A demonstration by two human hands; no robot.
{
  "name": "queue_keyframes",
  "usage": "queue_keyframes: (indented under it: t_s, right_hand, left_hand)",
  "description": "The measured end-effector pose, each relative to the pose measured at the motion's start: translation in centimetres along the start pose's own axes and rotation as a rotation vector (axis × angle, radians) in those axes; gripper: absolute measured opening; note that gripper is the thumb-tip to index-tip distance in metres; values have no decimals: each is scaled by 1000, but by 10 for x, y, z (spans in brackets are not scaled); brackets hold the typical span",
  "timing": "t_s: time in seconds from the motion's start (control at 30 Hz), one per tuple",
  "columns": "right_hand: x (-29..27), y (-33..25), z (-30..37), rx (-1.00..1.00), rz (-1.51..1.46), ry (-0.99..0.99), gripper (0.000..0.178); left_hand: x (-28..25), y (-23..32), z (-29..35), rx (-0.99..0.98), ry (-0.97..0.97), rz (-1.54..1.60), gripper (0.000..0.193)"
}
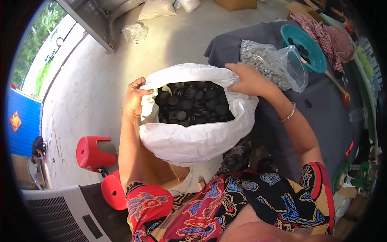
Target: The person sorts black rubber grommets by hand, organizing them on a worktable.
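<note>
We have the white woven-plastic sack (189, 141) before our torso, beside the grey cloth-covered table (326, 121). Our left hand (135, 95) is closed on its left rim; our right hand (253, 79), spread wider, holds the right rim between thumb and fingers. Opening the mouth looks done, we judge, but plenty of round black pieces (195, 103) lie inside, unhandled; similar dark ones sit in the round teal plastic basin (297, 31). We cannot tell how much is left.
</note>
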State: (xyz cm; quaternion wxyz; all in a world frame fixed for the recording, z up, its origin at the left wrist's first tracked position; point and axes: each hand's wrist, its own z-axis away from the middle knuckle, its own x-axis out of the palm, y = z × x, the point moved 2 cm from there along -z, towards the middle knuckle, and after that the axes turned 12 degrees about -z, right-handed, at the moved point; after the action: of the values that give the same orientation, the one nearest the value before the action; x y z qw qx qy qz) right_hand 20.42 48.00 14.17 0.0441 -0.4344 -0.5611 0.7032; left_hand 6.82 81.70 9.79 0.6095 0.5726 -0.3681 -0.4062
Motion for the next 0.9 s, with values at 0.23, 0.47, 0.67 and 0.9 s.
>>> queue_keyframes:
  t_s: [0.23,0.47,0.67,0.9]
  right_hand:
    - [82,-74,-54,-350,634,198,83]
    - [68,-32,-133,-261,146,-111,39]
    - [45,3,-147,54,-341,-96,38]
    - [24,38,-192,9,-120,76,38]
  left_hand:
    - [2,4,-13,-82,-73,161,39]
    - [-32,-8,-18,-10,-344,55,34]
    - [18,36,23,606,249,-751,30]
    - [91,16,139,501,-740,-1098,53]
